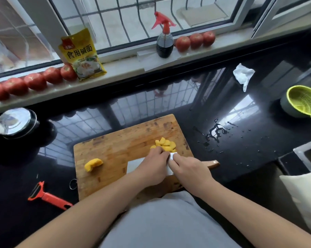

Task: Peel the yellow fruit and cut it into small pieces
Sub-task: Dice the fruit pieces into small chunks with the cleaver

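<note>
Small yellow fruit pieces point(164, 144) are lying at the far right of the wooden cutting board point(115, 151); one bigger yellow chunk point(93, 164) is waiting at its left. The left hand point(155, 164) is pinching the pieces, and the right hand point(190, 173) is gripping the wide steel cleaver point(135, 164). The left fingertips point(159, 149) are sitting beside the blade, so a slip might be cutting them.

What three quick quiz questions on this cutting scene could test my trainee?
1. True or false: the peeler lies on the board.
2. Which is nearer the hands: the cut pile or the uncut chunk?
3. What lies under both the left hand and right hand?

Key: 1. False, it lies on the counter, left of the board. 2. The cut pile. 3. The knife.
</note>
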{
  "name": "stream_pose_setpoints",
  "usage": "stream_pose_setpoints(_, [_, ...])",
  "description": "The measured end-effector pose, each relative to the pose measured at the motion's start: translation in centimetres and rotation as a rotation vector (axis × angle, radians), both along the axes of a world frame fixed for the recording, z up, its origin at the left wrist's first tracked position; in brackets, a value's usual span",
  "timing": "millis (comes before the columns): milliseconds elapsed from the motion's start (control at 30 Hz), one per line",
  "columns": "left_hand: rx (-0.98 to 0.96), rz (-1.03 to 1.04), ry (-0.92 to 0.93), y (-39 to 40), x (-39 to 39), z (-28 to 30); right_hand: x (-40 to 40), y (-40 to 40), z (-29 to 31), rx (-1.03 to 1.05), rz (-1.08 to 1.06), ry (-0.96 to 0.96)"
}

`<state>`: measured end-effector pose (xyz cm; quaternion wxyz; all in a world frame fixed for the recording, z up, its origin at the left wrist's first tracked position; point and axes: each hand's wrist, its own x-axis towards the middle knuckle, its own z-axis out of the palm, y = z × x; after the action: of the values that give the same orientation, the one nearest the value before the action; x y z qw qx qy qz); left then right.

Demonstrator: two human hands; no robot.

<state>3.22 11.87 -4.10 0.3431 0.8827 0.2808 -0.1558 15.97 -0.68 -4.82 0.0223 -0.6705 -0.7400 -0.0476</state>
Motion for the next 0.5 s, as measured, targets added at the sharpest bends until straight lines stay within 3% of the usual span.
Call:
stream_pose_setpoints(133, [0.071,0.057,0.013,1.0,1.3,-0.3,0.1,-0.2,0.1,-0.018,-0.028,0.018])
stream_pose_setpoints(333, [0.039,0.453,-0.175,3.7,-2.9,1.9,0.1,-2.0,-0.3,-0.123,-0.132,0.148])
stream_pose_setpoints(433, [0.202,0.800,-0.146,8.6,-10.2,1.4,-0.6,-2.8,-0.7,-0.133,-0.300,0.360])
stream_pose_setpoints(500, [0.448,0.825,0.031,10.9,-15.6,0.9,-1.3,-2.5,-0.8,-0.086,-0.415,0.527])
